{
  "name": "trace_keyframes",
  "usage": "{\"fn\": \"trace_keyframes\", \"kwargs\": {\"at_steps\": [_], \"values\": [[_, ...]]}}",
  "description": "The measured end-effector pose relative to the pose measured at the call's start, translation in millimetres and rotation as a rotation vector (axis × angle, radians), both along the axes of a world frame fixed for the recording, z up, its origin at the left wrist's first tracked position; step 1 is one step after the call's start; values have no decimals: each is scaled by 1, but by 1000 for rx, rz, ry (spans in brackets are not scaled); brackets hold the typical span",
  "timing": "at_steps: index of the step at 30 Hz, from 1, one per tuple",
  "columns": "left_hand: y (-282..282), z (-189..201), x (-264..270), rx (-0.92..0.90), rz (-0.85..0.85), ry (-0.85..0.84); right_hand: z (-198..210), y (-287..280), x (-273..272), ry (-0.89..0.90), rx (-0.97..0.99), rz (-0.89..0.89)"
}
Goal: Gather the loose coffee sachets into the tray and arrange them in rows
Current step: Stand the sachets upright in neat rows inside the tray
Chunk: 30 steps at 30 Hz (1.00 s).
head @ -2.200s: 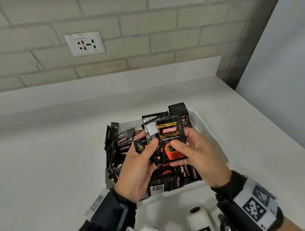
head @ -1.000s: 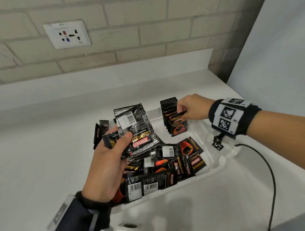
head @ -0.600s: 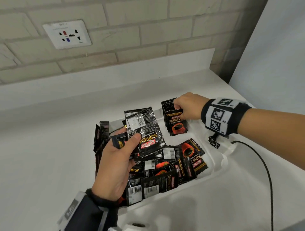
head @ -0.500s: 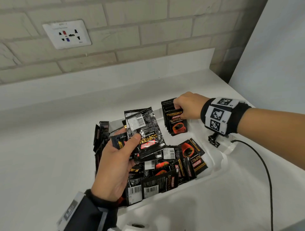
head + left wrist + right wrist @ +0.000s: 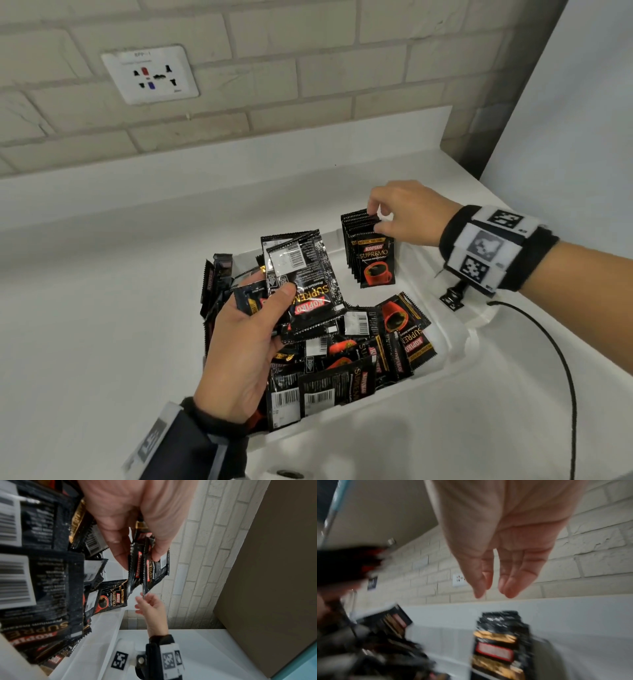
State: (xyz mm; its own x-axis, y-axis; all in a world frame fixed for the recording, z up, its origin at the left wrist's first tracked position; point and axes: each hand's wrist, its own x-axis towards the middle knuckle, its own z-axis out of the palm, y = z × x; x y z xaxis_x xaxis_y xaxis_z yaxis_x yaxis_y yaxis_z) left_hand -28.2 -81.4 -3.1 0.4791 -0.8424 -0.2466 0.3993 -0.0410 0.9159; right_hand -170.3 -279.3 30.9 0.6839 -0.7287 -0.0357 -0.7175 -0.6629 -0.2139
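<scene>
A: How are the hands posed?

B: In the head view the left hand (image 5: 239, 346), lower centre, is palm-up, thumb clamping a fan of sachets (image 5: 301, 284), at least three, long axes running toward the upper left. The right hand (image 5: 404, 214), right of centre, hangs above the upright row (image 5: 371, 255), fingers loosely bent, holding nothing.

A: And the rest?

B: Loose sachets (image 5: 346, 363) lie jumbled in the white tray (image 5: 455, 346), too many and too overlapped to count.
</scene>
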Motion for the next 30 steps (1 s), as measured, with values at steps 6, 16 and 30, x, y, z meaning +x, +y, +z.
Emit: {"fn": "trace_keyframes", "kwargs": {"at_steps": [6, 16, 30], "values": [[-7, 6, -8, -68, -18, -27, 31, 70, 5, -332, 686, 61], [-6, 7, -14, -100, -72, 67, -2, 84, -2, -716, 1066, -117], [-6, 5, -14, -70, 31, -34, -10, 101, 4, -920, 1102, -199]]}}
